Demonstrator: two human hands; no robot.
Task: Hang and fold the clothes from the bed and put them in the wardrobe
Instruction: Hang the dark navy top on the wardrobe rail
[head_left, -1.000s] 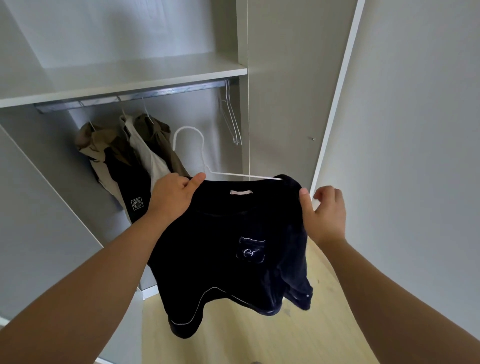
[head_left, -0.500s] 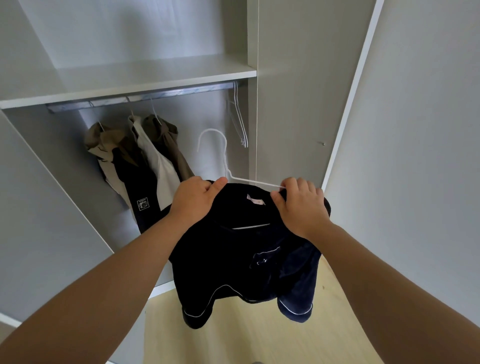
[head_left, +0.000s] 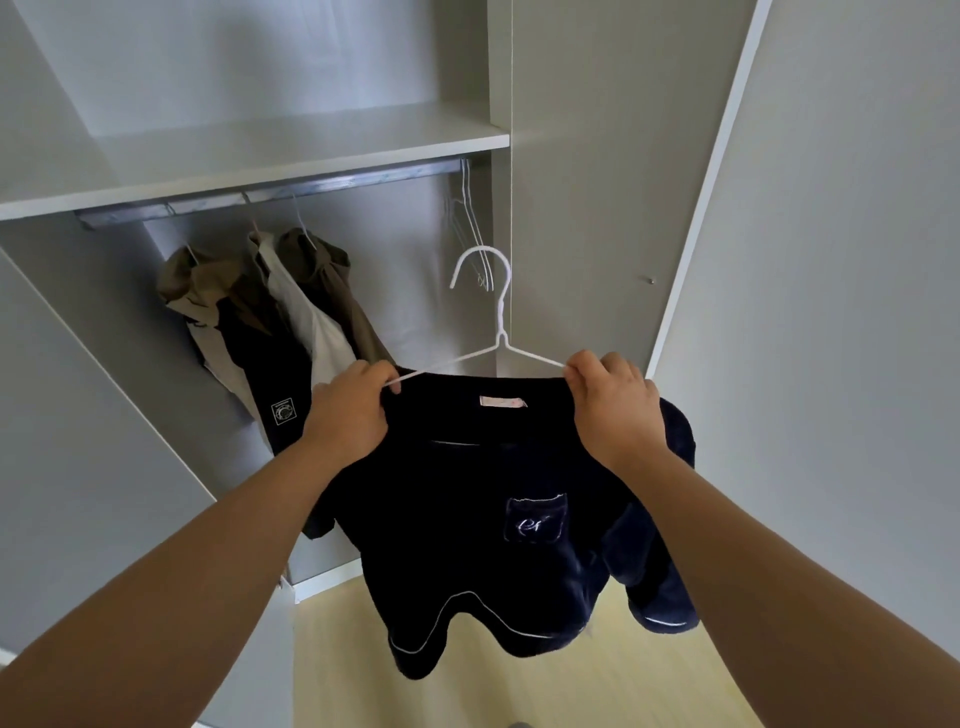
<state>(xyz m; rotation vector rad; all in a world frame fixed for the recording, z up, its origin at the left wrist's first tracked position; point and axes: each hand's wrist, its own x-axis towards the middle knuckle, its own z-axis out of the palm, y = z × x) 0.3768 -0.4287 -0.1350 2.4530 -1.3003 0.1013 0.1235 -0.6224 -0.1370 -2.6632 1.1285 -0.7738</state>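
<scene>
Facing open wardrobe (head_left: 291, 156), hung clothes (head_left: 270, 322) far left under rail (head_left: 270, 195). Holding navy top (head_left: 467, 519) on white hanger (head_left: 501, 322), left hand (head_left: 348, 415) and right hand (head_left: 615, 405) each pinching a hanger arm.

Soft even daylight; wide-angle bending at edges.

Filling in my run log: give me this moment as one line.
left hand grips white wire hanger | right hand grips dark navy velvet top | hook below metal wardrobe rail, not yet hung
</scene>
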